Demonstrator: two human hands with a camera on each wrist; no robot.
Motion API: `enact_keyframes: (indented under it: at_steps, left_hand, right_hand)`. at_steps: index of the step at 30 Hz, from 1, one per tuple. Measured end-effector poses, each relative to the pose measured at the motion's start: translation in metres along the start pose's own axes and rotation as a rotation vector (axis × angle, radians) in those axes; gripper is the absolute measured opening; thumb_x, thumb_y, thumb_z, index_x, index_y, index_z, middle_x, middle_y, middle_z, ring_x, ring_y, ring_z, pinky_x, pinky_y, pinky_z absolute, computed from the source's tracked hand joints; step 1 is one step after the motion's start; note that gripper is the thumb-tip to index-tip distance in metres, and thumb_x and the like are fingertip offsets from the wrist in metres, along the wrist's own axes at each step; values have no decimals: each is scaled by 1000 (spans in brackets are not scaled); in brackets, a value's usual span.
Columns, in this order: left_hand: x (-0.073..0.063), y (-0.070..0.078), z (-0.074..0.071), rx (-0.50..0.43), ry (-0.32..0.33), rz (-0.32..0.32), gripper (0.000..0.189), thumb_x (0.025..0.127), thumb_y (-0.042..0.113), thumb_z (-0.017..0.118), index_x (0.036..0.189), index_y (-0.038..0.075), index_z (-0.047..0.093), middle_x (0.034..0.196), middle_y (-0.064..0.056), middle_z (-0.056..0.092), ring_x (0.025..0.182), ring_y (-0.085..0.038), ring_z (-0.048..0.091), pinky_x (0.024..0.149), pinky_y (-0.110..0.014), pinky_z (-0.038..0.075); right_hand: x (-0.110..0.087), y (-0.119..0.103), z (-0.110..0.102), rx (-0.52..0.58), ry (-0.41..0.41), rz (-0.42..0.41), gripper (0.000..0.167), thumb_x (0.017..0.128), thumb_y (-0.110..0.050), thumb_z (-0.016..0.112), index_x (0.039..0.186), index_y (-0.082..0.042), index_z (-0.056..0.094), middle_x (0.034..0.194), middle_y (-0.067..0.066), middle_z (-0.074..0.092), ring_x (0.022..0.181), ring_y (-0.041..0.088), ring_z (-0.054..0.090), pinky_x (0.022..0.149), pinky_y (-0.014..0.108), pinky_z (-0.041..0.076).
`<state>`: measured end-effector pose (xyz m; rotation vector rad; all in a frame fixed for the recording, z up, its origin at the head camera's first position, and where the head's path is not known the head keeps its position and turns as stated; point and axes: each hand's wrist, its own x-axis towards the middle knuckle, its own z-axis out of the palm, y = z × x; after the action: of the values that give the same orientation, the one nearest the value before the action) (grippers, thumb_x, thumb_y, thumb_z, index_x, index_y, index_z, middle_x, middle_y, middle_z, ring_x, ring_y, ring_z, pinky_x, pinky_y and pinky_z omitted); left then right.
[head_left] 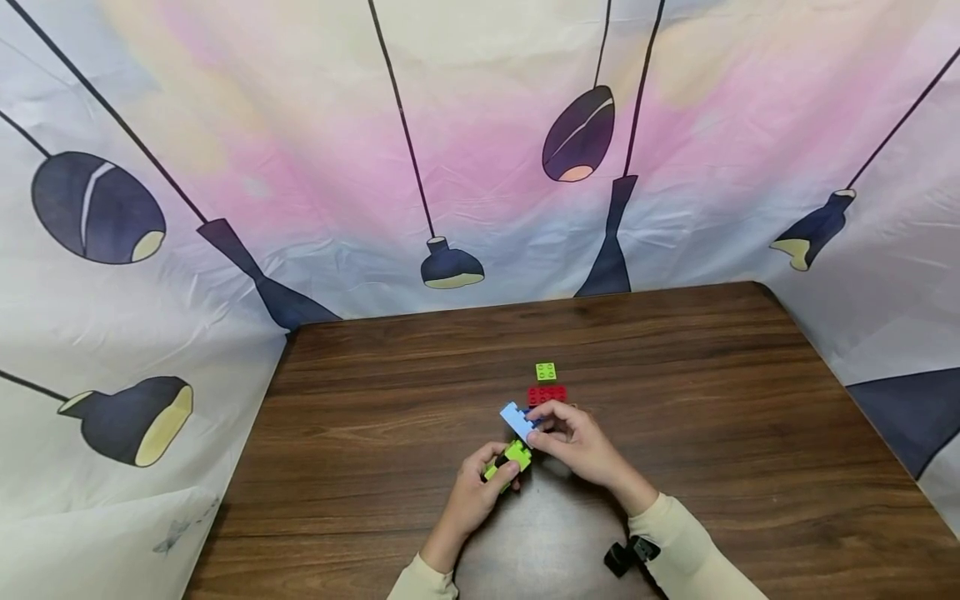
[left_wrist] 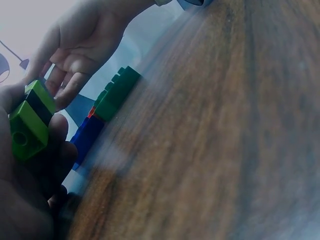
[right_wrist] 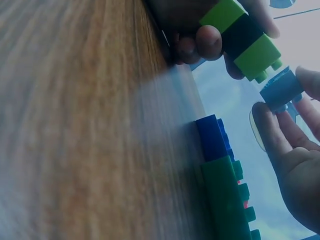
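Observation:
My left hand grips a small stack of lime green and black building bricks, lime at both ends with black between. Studs show on the stack's upper end. A light blue building brick is pinched between thumb and fingers of my right hand. In the right wrist view this brick sits just off the stack's studded end, with a narrow gap between them. My left fingers hide part of the stack in the left wrist view.
Beyond my hands, a red brick and a lime green brick lie on the wooden table. A dark blue brick and a green brick stand beside each other. A printed curtain hangs behind the table.

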<state>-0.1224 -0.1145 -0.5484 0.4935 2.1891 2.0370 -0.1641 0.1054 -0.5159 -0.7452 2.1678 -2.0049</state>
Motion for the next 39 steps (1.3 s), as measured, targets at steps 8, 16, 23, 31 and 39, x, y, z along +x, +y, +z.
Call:
enact_keyframes:
  at_steps: [8, 16, 23, 31, 39]
  left_hand:
    - [1, -1, -1, 31, -6, 15, 15, 106, 9, 62, 112, -4, 68, 84, -25, 68, 74, -15, 66, 69, -27, 56]
    - [0, 1, 0, 52, 3, 5, 14, 105, 11, 63, 107, -2, 68, 79, -19, 67, 71, -13, 64, 68, -24, 54]
    - [-2, 1, 2, 60, 30, 4, 13, 106, 10, 62, 103, -1, 68, 77, -6, 62, 69, -7, 60, 66, -25, 53]
    - [0, 2, 2, 73, 36, -12, 12, 104, 11, 64, 100, 0, 69, 76, -5, 63, 67, -7, 59, 65, -23, 52]
    - [1, 2, 1, 99, 21, -21, 13, 104, 13, 65, 100, 2, 70, 73, -11, 63, 67, -6, 58, 64, -22, 50]
  right_hand:
    - [-1, -1, 5, 29, 4, -44, 24, 98, 3, 72, 121, 6, 67, 118, 23, 65, 98, 14, 67, 83, 25, 59]
    - [-2, 1, 10, 63, -13, 18, 25, 99, 0, 71, 123, 6, 64, 123, 25, 62, 101, 18, 67, 83, 26, 59]
    - [-3, 2, 13, 92, 7, 12, 19, 97, 3, 73, 113, 7, 63, 123, 28, 64, 101, 14, 68, 83, 26, 59]
    - [-3, 0, 12, 118, -1, -5, 17, 96, 4, 73, 110, 8, 64, 125, 31, 64, 103, 12, 68, 83, 26, 60]
    - [-4, 3, 14, 92, 11, -11, 15, 96, 3, 74, 107, 6, 65, 127, 30, 64, 106, 12, 69, 84, 27, 60]
